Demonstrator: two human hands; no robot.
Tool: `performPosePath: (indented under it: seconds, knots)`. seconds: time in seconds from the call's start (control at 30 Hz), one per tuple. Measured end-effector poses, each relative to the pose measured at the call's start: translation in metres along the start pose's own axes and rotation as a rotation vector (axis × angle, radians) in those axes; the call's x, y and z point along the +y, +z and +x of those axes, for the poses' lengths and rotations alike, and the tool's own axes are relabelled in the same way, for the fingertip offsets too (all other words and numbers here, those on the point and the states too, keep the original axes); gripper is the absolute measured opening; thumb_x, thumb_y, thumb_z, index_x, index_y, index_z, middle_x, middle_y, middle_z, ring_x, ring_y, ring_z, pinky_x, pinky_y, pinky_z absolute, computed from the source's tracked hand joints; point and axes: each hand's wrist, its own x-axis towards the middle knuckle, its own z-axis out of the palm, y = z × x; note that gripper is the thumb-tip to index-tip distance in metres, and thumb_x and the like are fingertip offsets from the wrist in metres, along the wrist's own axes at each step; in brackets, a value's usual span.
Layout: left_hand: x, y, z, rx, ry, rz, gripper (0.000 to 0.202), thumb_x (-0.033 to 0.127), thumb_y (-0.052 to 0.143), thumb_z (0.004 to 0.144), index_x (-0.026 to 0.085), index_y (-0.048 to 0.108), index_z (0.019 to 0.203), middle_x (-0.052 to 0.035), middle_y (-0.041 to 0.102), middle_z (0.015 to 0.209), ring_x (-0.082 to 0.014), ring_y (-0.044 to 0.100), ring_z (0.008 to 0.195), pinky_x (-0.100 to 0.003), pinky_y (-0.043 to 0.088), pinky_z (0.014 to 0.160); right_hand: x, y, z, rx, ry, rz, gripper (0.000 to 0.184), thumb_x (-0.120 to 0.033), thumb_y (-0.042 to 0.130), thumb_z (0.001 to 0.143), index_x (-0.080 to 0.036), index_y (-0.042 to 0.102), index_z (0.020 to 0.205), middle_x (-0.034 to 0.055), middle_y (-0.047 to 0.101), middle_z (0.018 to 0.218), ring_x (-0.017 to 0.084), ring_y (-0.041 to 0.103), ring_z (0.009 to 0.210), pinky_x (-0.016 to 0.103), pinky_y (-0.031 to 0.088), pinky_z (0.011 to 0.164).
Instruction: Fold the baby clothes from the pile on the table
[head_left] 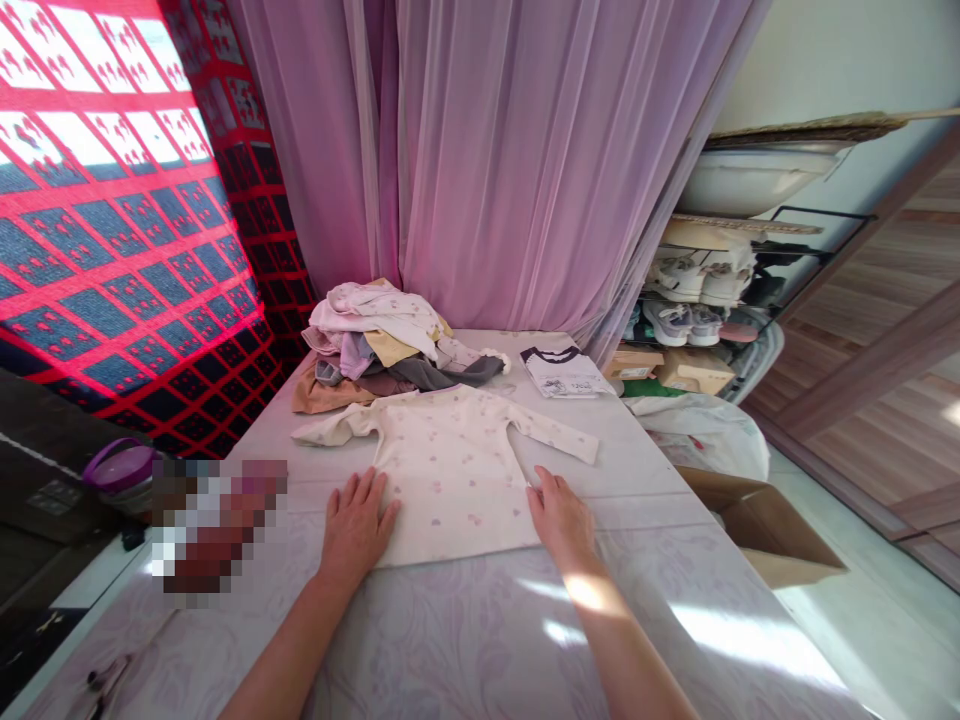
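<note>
A cream long-sleeved child's shirt (450,465) with small pastel heart prints lies spread on the covered table, its sleeves stretched out to both sides. My left hand (356,525) rests flat at the shirt's left side edge, fingers apart and thumb on the fabric. At the opposite side edge is my right hand (562,515), its thumb and fingertips touching the cloth with a gap between them. Behind the left sleeve sits a heap of crumpled clothes (382,335). A folded white shirt with a dark collar (564,372) lies toward the back right.
A patterned cloth covers the table (465,640). Purple curtains (495,160) hang behind it. To the right stand a shoe rack (694,280) and an open cardboard box (772,525). A blurred-out patch (217,530) hides something at left, beside a purple-lidded tub (124,470).
</note>
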Motion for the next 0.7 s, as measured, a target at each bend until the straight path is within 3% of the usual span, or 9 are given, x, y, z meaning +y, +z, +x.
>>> performPosePath:
  seconds: [0.1,0.17,0.23,0.33,0.43,0.5,0.6,0.7]
  knots:
    - [0.012,-0.001,0.016,0.036,0.074,-0.022,0.048,0.035,0.038,0.093,0.014,0.055,0.132,-0.0138,0.048,0.145,-0.0329,0.038,0.136,-0.053,0.029,0.11,-0.024,0.001,0.013,0.099,-0.189,0.06,0.038,-0.025,0.04,0.095,-0.018,0.058,0.128,0.0137,0.06,0.129,0.025,0.058,0.115,0.036,0.044,0.094]
    - [0.025,0.0,0.035,0.017,0.126,-0.05,0.048,0.032,0.036,0.094,0.011,0.052,0.134,-0.0145,0.048,0.145,-0.0303,0.039,0.137,-0.049,0.03,0.111,-0.05,0.007,0.022,0.092,-0.344,0.112,0.04,-0.024,0.04,0.095,-0.018,0.057,0.13,0.0114,0.054,0.138,0.023,0.049,0.127,0.037,0.037,0.105]
    - [0.037,0.001,0.057,-0.019,0.146,-0.066,0.049,0.029,0.034,0.095,0.009,0.049,0.137,-0.015,0.046,0.146,-0.0282,0.039,0.137,-0.045,0.033,0.111,-0.076,0.016,0.031,0.027,-0.474,0.13,0.043,-0.026,0.039,0.096,-0.018,0.053,0.135,0.0091,0.047,0.145,0.022,0.04,0.135,0.039,0.029,0.112]
    - [0.047,0.005,0.082,-0.065,0.117,-0.04,0.051,0.033,0.037,0.095,0.009,0.046,0.139,-0.0159,0.043,0.148,-0.0292,0.038,0.138,-0.044,0.034,0.11,-0.097,0.029,0.045,-0.118,-0.54,0.102,0.049,-0.034,0.036,0.097,-0.018,0.044,0.143,0.0087,0.037,0.153,0.024,0.029,0.141,0.044,0.021,0.116]
    - [0.041,0.01,0.089,-0.077,0.072,0.013,0.056,0.043,0.039,0.094,0.012,0.045,0.141,-0.0155,0.039,0.151,-0.0321,0.034,0.14,-0.049,0.03,0.112,-0.088,0.034,0.056,-0.223,-0.546,0.053,0.056,-0.044,0.037,0.096,-0.019,0.038,0.146,0.0087,0.029,0.156,0.025,0.022,0.144,0.048,0.016,0.116]
    - [0.035,0.013,0.087,-0.066,0.044,0.035,0.059,0.048,0.038,0.094,0.015,0.045,0.142,-0.0147,0.037,0.152,-0.0322,0.033,0.14,-0.051,0.029,0.112,-0.073,0.032,0.062,-0.22,-0.533,0.038,0.056,-0.046,0.036,0.096,-0.02,0.038,0.146,0.0082,0.029,0.156,0.024,0.022,0.144,0.047,0.015,0.116]
    - [0.031,0.018,0.084,-0.04,0.007,0.056,0.06,0.05,0.037,0.094,0.017,0.044,0.143,-0.0142,0.036,0.153,-0.0323,0.033,0.14,-0.055,0.029,0.11,-0.057,0.023,0.076,-0.146,-0.449,0.038,0.048,-0.039,0.033,0.097,-0.02,0.048,0.139,0.0085,0.048,0.145,0.021,0.041,0.134,0.037,0.026,0.111]
    - [0.032,0.021,0.082,0.004,0.013,0.074,0.061,0.051,0.039,0.093,0.015,0.046,0.141,-0.0152,0.039,0.151,-0.0338,0.034,0.139,-0.057,0.029,0.11,-0.058,0.01,0.105,-0.053,-0.32,0.019,0.04,-0.03,0.034,0.096,-0.024,0.059,0.127,0.006,0.066,0.124,0.019,0.058,0.113,0.031,0.036,0.098]
